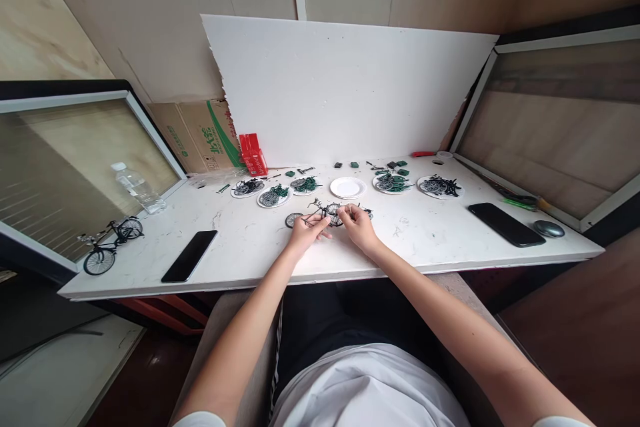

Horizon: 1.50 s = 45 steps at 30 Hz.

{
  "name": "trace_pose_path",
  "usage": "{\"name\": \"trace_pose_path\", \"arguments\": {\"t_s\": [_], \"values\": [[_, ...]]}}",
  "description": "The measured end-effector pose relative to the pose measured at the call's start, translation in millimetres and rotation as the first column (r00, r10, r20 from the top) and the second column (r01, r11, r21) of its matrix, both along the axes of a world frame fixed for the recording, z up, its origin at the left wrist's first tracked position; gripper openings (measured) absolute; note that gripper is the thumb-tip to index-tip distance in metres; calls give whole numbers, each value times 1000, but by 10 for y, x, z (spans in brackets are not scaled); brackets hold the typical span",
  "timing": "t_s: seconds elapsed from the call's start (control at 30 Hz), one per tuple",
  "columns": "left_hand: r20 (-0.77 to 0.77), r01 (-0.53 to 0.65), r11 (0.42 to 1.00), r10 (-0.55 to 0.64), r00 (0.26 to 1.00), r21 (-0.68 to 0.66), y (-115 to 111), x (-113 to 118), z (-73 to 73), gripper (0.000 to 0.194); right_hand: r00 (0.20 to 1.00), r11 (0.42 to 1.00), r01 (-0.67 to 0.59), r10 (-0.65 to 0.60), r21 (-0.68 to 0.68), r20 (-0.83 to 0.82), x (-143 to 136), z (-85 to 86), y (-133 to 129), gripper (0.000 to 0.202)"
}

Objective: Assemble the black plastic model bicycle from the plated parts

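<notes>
Just above the table, a black model bicycle (293, 220) is between my two hands, with its spoked wheels and handlebars partly showing. My left hand (305, 235) is closed around the bicycle's frame, thumb and fingers pinching it. My right hand (360, 228) is closed at the wheel on the right side, with its fingertips pressed together. Whether those fingertips hold a separate small piece is too small to make out. My fingers cover part of the frame. Another black model bicycle (114, 240) stands upright at the table's left end.
Behind my hands are a white paper plate (347, 179) and several plates of green and black parts, including a right-hand plate (423, 193). Phones lie left (190, 256) and right (506, 224). A water bottle (137, 188), red box (253, 155) and round metallic object (549, 229) stand around.
</notes>
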<state>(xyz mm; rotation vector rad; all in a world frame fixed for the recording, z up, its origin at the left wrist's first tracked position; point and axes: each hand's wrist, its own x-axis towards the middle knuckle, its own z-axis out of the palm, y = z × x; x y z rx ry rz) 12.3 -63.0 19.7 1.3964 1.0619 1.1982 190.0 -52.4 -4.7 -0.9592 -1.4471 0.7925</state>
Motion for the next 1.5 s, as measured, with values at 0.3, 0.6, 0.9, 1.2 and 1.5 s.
{"name": "trace_pose_path", "arguments": {"t_s": [0.3,0.6,0.9,1.2,1.5], "values": [[-37,23,1000,-23,999,5,2,3,-24,48,999,999,36,-38,36,39,1,7,-31,52],[-54,56,998,-55,997,13,-19,-1,-10,45,996,996,53,-57,67,64,-4,63,-84,51],[-80,66,997,-63,995,31,-9,-10,-27,44,998,998,29,-33,61,62,-16,69,-114,46],[-58,-42,996,46,997,79,34,-14,-68,44,1000,1000,-7,7,25,27,-27,57,-118,43],[-7,-127,974,131,991,188,-2,20,-46,33,998,1000,22,-20,-22,64,-24,17,-66,55]]}}
